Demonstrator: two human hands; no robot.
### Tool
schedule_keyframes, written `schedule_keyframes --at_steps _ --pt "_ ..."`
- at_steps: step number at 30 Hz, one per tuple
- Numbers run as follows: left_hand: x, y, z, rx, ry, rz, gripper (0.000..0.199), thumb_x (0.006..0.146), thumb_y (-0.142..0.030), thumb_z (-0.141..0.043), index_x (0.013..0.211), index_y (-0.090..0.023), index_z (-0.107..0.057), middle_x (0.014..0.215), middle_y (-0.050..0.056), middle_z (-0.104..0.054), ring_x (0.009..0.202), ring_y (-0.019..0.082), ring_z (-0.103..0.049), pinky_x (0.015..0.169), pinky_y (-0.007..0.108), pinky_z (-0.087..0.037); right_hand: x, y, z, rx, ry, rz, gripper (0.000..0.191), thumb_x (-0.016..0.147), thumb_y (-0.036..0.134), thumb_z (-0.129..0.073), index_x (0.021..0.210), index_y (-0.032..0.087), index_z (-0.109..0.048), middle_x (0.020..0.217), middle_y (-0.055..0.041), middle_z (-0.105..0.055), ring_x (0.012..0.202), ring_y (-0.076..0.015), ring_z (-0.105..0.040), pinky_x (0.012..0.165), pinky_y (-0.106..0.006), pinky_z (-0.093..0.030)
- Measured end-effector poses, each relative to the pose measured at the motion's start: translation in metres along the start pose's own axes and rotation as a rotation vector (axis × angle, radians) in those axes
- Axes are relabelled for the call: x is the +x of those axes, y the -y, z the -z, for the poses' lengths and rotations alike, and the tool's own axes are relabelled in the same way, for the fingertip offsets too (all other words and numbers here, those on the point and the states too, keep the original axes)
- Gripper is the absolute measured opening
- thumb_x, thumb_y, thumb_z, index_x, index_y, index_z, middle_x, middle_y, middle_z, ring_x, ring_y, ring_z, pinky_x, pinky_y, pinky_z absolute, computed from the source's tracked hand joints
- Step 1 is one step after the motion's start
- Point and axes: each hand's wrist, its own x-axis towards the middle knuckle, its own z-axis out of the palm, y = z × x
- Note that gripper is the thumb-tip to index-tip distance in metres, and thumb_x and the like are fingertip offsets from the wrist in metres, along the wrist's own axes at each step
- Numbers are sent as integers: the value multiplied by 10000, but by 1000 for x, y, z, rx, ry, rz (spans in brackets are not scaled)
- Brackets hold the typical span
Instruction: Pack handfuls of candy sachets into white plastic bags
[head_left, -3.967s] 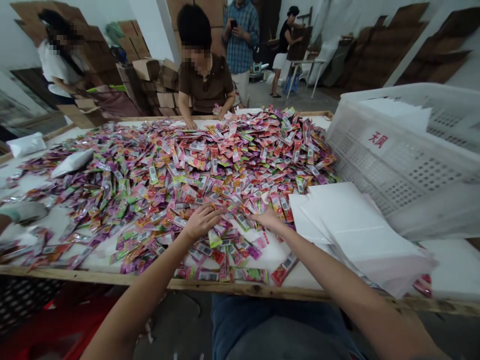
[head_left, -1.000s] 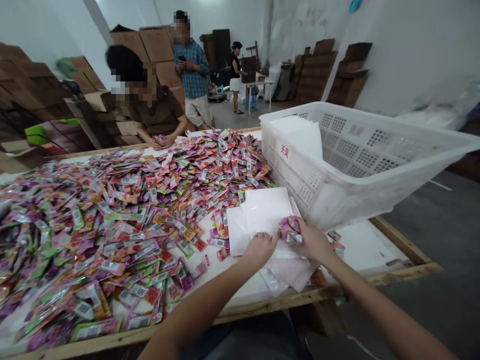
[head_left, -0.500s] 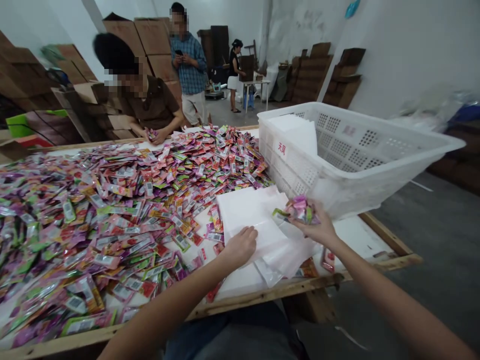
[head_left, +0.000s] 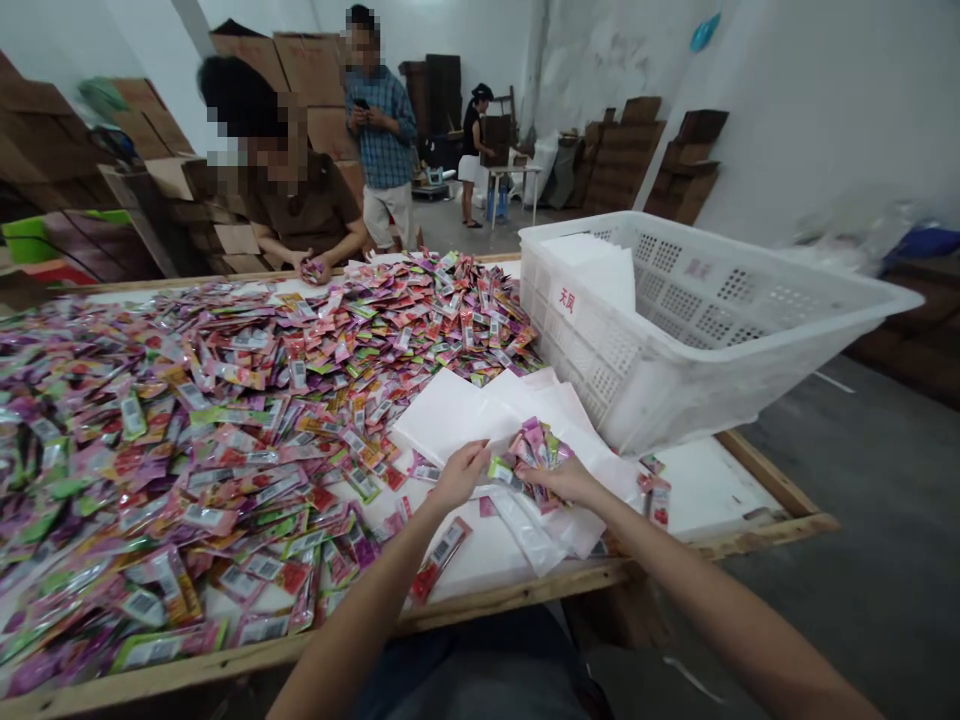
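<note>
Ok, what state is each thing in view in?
White bags: overlapping, stacked askew
Held sachets: bunched
Right hand: closed on held sachets
Left hand: fingers curled beside white bags, grip unclear
Sachet pile: loose, heaped
Crate: open-topped, partly filled
Table: mostly covered
Co-worker in brown: bent forward

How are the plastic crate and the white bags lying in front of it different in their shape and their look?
The crate has high, stiff walls, while the white bags lie low, flat and loosely overlapped. The crate's walls have many small holes; the bags show smooth surfaces. The crate carries red characters, but no print is visible on the bags. Both are whitish.
</note>
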Motion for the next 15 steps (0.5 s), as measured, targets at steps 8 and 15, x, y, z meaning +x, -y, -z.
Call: schedule_keyframes --at_steps 8,15 --pt "-14 -10 -12 150 -176 -117 254 843 -197 -353 672 -166 -538 1172 120 -548 1119 180 -495 966 357 -378 -2 14 -24 -809 77 113 592 661 295 -599 1191 115 -406 1073 -165 -566 962 -275 -552 767 -361 -441" --pt "-15 -5 -21 220 -311 -160 279 873 -186 -314 690 -158 -522 1224 147 -521 1140 175 -496 960 356 -421 1 31 -28 -1068 200 161 569 672 303 -593 1189 111 -451 1097 -192 -539 995 -298 -541 753 -370 -473"
